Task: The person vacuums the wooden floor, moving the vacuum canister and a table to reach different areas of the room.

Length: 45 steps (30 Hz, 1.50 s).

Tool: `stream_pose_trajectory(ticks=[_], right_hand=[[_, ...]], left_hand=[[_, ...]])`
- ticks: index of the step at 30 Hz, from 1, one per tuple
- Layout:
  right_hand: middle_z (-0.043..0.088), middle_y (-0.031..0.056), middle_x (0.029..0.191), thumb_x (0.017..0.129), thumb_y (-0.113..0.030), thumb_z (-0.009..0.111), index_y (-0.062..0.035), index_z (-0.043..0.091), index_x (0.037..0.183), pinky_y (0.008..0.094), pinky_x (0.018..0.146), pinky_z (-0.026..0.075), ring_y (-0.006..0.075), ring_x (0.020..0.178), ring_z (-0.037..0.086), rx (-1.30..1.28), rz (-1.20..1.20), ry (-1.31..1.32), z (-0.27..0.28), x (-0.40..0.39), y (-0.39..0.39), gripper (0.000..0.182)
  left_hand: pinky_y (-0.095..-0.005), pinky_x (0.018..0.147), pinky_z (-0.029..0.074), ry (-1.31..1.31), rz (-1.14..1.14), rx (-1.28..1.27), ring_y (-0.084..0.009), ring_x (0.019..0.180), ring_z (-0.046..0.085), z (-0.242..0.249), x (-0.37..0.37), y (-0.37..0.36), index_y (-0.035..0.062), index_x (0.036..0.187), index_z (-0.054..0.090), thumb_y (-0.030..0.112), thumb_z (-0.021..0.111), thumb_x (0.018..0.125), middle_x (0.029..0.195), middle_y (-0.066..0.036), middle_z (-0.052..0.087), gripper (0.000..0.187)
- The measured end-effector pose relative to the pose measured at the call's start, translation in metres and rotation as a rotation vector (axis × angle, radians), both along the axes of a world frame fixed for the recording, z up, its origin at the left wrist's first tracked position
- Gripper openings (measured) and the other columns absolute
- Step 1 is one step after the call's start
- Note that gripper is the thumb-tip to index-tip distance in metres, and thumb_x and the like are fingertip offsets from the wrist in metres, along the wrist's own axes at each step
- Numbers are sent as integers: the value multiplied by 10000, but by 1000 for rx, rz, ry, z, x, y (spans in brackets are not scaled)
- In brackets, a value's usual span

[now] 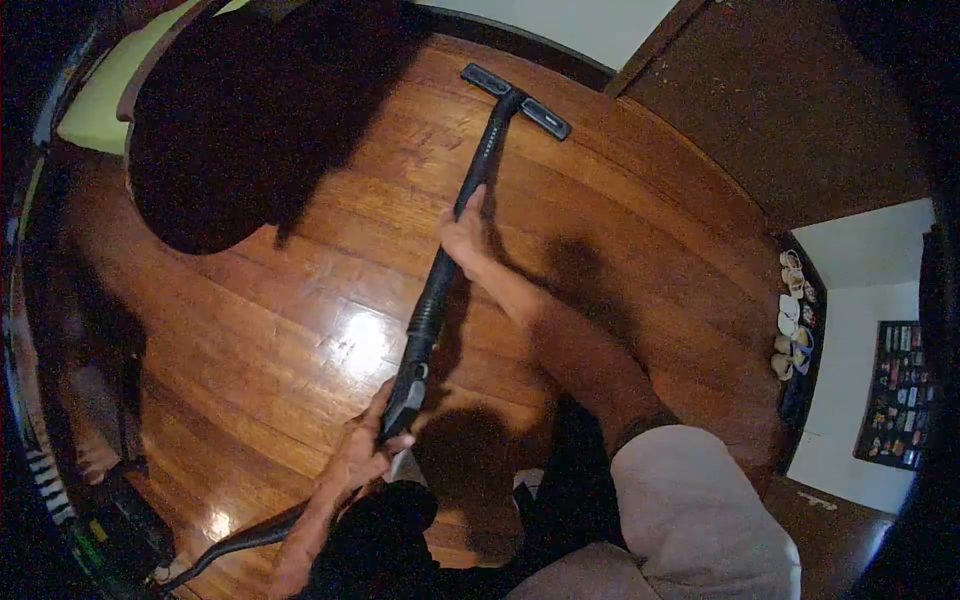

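Note:
A black vacuum cleaner wand (431, 290) runs diagonally up from the lower middle, its wide floor head (516, 101) lying on the wooden floor near the back wall. My right hand (466, 236) is wrapped round the upper part of the tube. Lower down, my left hand (364, 446) grips the handle (404, 401) at the tube's near end. From the handle a dark hose (243, 536) curves to the bottom left, toward a dark machine body (122, 530).
A large dark rounded object (230, 130) covers the upper left, beside a yellow-green cushion (105, 105). Several shoes (790, 315) line the right wall. A brown door (750, 110) stands at upper right. Someone's bare foot (95, 457) shows at the left.

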State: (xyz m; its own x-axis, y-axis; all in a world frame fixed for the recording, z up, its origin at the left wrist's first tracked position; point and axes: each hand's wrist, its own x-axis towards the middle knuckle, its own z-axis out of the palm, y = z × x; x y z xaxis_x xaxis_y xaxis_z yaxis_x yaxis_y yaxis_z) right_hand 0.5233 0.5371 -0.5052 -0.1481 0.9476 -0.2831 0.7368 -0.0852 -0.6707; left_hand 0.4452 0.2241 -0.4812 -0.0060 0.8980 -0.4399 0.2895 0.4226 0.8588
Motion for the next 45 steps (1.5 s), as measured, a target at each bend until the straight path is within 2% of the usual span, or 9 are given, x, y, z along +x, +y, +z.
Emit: stream_pose_trajectory(ticks=[9,16,19,22,24,27,30,33,45], right_hand=[[383,228,1430,918,-278,546,-52,56,1500,383,868,501,323,1126,552,-137,18,262,-21,8,121,793],[304,252,1472,917,-324,543,-36,41,1496,376,1032,382,372,1304,396,170,110,-40,-38,-9,103,819],[182,290,1500,913,-382,526,-40,33,1495,425,1119,239,386,1395,208,-28,136,118,-16,-25,44,836],[18,297,1524,887,-456,524,-87,131,1500,607,1107,139,502,1394,31,248,324,-187,0,-44,-28,816],[-39,281,1531,846,-484,563,-114,316,1459,676,1073,107,561,1365,-39,398,708,-214,2,-47,-76,758],[-21,276,1534,784,-464,623,-109,482,1362,658,1087,103,534,1378,-75,303,996,67,16,-29,-112,693],[26,280,1530,599,-331,763,-169,544,1291,704,1063,66,557,1373,-40,200,1238,333,19,-28,-106,743],[88,303,1510,591,-93,776,-80,570,1011,583,1122,159,579,1360,30,445,1018,86,7,-46,-77,468],[260,325,1412,619,-209,786,-112,573,1052,604,1090,238,602,1323,128,727,922,-33,-48,-133,121,492]], left_hand=[[-483,857,472,92,14,217,-497,1008,573,-26,40,113,131,1498,109,314,603,901,1094,-342,576,796],[-481,824,488,57,41,-1,-478,949,603,20,12,82,153,1501,93,333,573,916,1048,-320,604,777],[-440,895,474,26,86,89,-449,1051,583,25,-13,30,150,1499,135,337,577,914,1182,-292,573,756],[-343,1010,395,45,86,-61,-271,1204,511,61,-42,-21,90,1488,211,211,606,901,1288,-177,537,717],[-388,984,417,202,2,-92,-382,1183,533,66,-58,-74,131,1496,189,258,589,900,1312,-246,510,729],[-359,1007,394,-105,253,-419,-316,1221,516,94,-66,-133,105,1488,223,136,592,882,1356,-217,484,710],[-334,999,391,-93,274,-125,-240,1232,501,80,-69,-148,83,1482,242,34,588,857,1373,-183,482,716],[-325,975,401,-226,379,-107,-227,1172,530,50,-74,-99,87,1485,236,47,597,859,1316,-190,526,724],[-352,761,498,23,223,83,-241,788,626,9,-149,100,171,1487,255,291,606,903,1026,-165,650,692]])
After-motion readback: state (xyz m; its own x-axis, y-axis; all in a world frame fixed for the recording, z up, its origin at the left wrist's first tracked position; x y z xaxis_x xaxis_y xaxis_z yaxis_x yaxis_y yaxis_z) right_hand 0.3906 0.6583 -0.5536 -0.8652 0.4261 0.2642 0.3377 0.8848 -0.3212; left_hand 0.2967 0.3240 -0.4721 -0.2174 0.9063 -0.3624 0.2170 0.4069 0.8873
